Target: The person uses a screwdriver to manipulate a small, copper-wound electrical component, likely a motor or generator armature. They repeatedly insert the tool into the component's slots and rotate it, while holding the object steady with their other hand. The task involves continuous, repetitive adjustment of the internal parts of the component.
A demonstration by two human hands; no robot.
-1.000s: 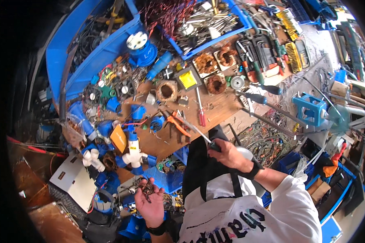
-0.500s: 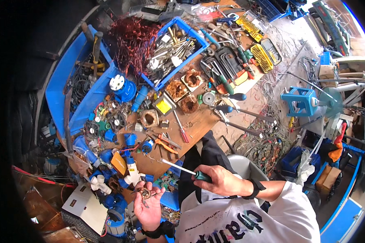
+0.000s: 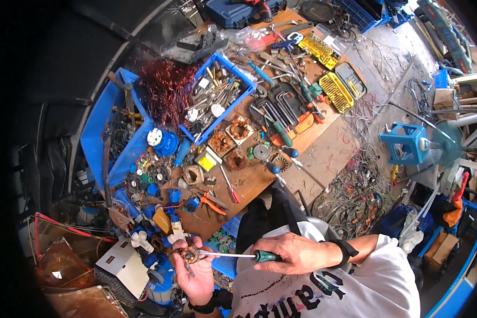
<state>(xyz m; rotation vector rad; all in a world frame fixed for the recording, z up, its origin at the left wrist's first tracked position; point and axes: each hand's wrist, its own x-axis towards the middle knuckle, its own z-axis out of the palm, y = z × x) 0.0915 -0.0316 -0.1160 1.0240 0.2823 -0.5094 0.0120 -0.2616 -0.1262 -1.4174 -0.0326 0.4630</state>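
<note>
In my left hand (image 3: 196, 283), palm up with the fingers curled, rests a small round copper-coloured part (image 3: 189, 255), ring-shaped with a dark strip hanging off it. My right hand (image 3: 302, 251) grips a screwdriver (image 3: 233, 255) by its dark green handle, and the long metal shaft points left. Its tip meets the edge of the round part, close to my left fingertips; whether it sits inside a gap there is too small to tell. Both hands are in front of my white shirt, just off the table's near edge.
The wooden table (image 3: 254, 183) carries orange-handled pliers (image 3: 214, 204), a red-handled screwdriver (image 3: 230, 188), rusty square motor parts (image 3: 240, 131) and a blue crate (image 3: 249, 87) of metal pieces. Blue-and-white fittings crowd its left end. Wires (image 3: 355, 199) litter the floor near a blue stool (image 3: 408, 140).
My right hand has lowered and levelled the screwdriver, bringing its tip from above the part onto its edge. My left fingers have curled more around the part. The whole view has shifted slightly.
</note>
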